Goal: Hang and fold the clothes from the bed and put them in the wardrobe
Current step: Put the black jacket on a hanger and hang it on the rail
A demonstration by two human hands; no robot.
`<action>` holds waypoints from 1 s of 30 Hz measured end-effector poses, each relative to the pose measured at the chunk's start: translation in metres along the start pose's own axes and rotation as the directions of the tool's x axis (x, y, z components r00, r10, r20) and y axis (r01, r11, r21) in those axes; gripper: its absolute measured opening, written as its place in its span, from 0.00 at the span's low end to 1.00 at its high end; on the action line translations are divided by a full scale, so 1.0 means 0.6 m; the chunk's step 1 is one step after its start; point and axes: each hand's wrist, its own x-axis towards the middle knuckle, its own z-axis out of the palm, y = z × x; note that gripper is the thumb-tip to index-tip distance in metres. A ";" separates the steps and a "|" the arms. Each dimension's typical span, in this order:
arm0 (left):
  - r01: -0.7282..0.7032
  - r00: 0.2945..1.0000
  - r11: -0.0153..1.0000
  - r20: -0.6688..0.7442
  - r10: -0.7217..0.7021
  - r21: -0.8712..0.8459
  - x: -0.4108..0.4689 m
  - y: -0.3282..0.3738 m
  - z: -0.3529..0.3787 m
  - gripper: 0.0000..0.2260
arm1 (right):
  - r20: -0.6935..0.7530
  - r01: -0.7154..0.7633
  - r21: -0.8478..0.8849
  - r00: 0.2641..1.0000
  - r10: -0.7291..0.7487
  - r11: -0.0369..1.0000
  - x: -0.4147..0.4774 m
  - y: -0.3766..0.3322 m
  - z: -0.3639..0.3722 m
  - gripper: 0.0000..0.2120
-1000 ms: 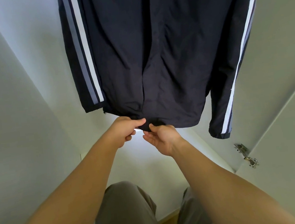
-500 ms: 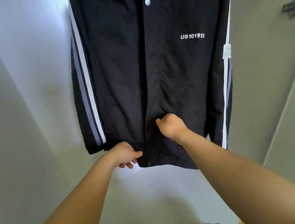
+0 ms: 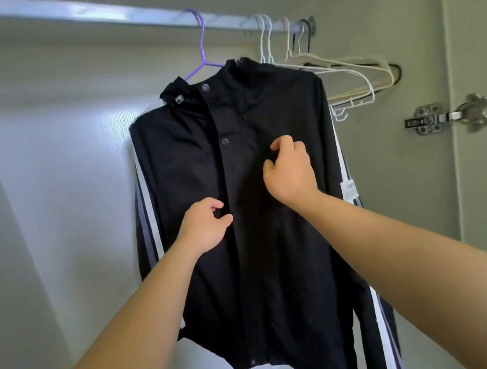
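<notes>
A black jacket (image 3: 280, 277) with white and grey sleeve stripes hangs facing me on a purple hanger (image 3: 204, 47), hooked over the wardrobe's metal rail (image 3: 95, 13). Its front is closed, with snap buttons showing near the collar. My left hand (image 3: 206, 229) pinches the front placket at mid-chest, just left of the closure. My right hand (image 3: 290, 171) is higher and to the right, with curled fingers pinching the chest fabric. The jacket's lower hem hangs free below my forearms.
Several empty white, cream and black hangers (image 3: 348, 76) hang bunched at the rail's right end, just behind the jacket's shoulder. A metal door hinge (image 3: 448, 116) sits on the right wall beside the open door (image 3: 477, 36). White wardrobe walls enclose the left and back.
Both hands have risen from the jacket's bottom hem to its chest. My view has tilted up, so the rail, collar and hangers now show.
</notes>
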 end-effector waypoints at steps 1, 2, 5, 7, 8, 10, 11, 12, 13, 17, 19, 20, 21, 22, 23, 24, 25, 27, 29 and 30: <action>-0.001 1.000 1.000 -0.030 0.001 0.005 0.009 0.006 -0.010 0.19 | -0.051 0.015 -0.023 0.999 -0.016 1.000 0.016 -0.006 -0.009 0.16; -0.003 0.998 1.000 -0.061 0.003 0.009 0.018 0.012 -0.019 0.19 | -0.109 0.028 -0.059 0.993 -0.035 0.998 0.032 -0.012 -0.019 0.17; -0.048 0.984 0.998 -0.172 0.054 0.042 0.036 0.035 -0.036 0.17 | -0.270 0.050 -0.169 0.958 -0.095 0.984 0.076 -0.031 -0.049 0.20; -0.112 0.963 0.991 -0.239 0.126 0.072 0.048 0.063 -0.044 0.15 | -0.352 0.009 -0.216 0.932 -0.086 0.976 0.104 -0.044 -0.067 0.21; -0.155 0.948 0.984 -0.267 0.172 0.084 0.055 0.082 -0.048 0.14 | -0.380 -0.021 -0.225 0.922 -0.068 0.974 0.117 -0.050 -0.076 0.21; -0.244 0.910 0.963 -0.316 0.267 0.111 0.072 0.129 -0.061 0.12 | -0.401 -0.052 -0.229 0.915 -0.045 0.972 0.138 -0.056 -0.094 0.21; -0.283 0.889 0.951 -0.336 0.309 0.127 0.082 0.155 -0.069 0.12 | -0.396 -0.059 -0.247 0.917 -0.045 0.967 0.148 -0.056 -0.102 0.21; -0.315 0.869 0.939 -0.354 0.344 0.140 0.092 0.182 -0.077 0.12 | -0.377 -0.069 -0.271 0.925 -0.040 0.960 0.156 -0.052 -0.110 0.21; -0.338 0.851 0.929 -0.372 0.370 0.149 0.102 0.208 -0.085 0.12 | -0.343 -0.085 -0.282 0.939 -0.018 0.956 0.164 -0.046 -0.117 0.21; -0.358 0.811 0.911 -0.415 0.412 0.204 0.135 0.295 -0.108 0.15 | -0.124 -0.192 -0.068 0.975 0.183 0.979 0.181 -0.025 -0.135 0.23; -0.353 0.807 0.900 -0.402 0.432 0.256 0.150 0.324 -0.115 0.16 | -0.109 -0.160 -0.006 0.981 0.159 0.987 0.180 -0.016 -0.138 0.25; -0.340 0.821 0.901 -0.382 0.425 0.271 0.159 0.338 -0.120 0.18 | -0.115 -0.139 0.005 0.984 0.139 0.990 0.181 -0.014 -0.139 0.26; -0.308 0.848 0.915 -0.362 0.388 0.259 0.168 0.348 -0.125 0.20 | -0.112 -0.130 0.021 0.985 0.132 0.991 0.181 -0.015 -0.139 0.27; -0.264 0.879 0.938 -0.343 0.330 0.226 0.175 0.356 -0.129 0.22 | -0.099 -0.140 0.056 0.984 0.145 0.989 0.181 -0.017 -0.139 0.28; -0.217 0.904 0.956 -0.329 0.273 0.197 0.180 0.361 -0.134 0.23 | -0.083 -0.164 0.109 0.981 0.173 0.980 0.182 -0.021 -0.139 0.29; -0.179 0.916 0.967 -0.328 0.231 0.181 0.184 0.364 -0.137 0.24 | -0.067 -0.197 0.178 0.975 0.212 0.964 0.184 -0.026 -0.140 0.30; -0.149 0.916 0.975 -0.347 0.200 0.167 0.186 0.365 -0.139 0.24 | -0.049 -0.238 0.258 0.965 0.259 0.936 0.185 -0.031 -0.140 0.30; -0.101 0.921 0.992 -0.371 0.120 0.070 0.187 0.362 -0.142 0.24 | 0.013 -0.327 0.427 0.934 0.356 0.843 0.190 -0.040 -0.143 0.28; -0.093 0.954 0.991 -0.295 0.060 -0.097 0.191 0.356 -0.144 0.23 | 0.134 -0.395 0.570 0.910 0.393 0.721 0.193 -0.044 -0.151 0.24; -0.101 0.963 0.986 -0.261 0.064 -0.133 0.193 0.353 -0.145 0.22 | 0.186 -0.409 0.608 0.906 0.379 0.680 0.194 -0.045 -0.156 0.21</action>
